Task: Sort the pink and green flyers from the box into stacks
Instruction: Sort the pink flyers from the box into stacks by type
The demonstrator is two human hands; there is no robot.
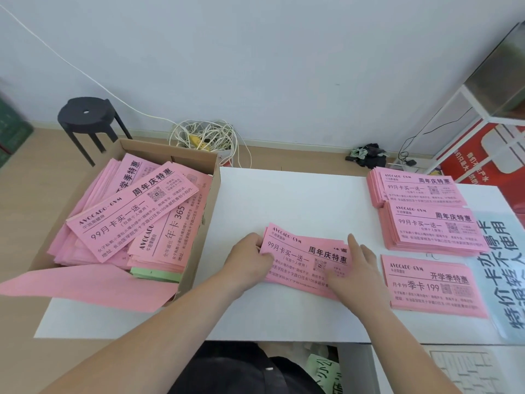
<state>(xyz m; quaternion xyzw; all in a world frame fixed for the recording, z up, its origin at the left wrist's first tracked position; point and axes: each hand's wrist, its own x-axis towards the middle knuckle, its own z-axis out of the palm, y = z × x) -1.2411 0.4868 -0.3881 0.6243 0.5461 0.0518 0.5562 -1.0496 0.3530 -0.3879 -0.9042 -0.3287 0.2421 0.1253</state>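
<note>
**Two hands on one pink bundle, sorted stacks off to the right**

The pink bundle [301,257] is laid mid-table [284,194], long axis running left to right, with the right end tipped slightly toward the person. Its left short edge is gripped by the left hand [250,254], fingers curled round it. The right hand [359,265] is laid flat on the right end, fingers straight, nothing clamped.

Three pink stacks are lined up along the table's right side: far stack [420,189], middle stack [434,231], near stack [434,285]. All are aligned much like the bundle. The bundle's heading is matched by the far and middle stacks; a different heading is printed on the near one. A shift rightward and away is therefore judged likely, and the right hand is the nearer one for it.

The cardboard box [213,189] is set at the left, against the table's edge. It is filled with loose pink flyers [133,211] at mixed angles. A few green flyers [154,273] are seen at its near right corner, under pink ones. One pink sheet [85,288] is draped over the near wall. No green stack is seen on the table.
</note>
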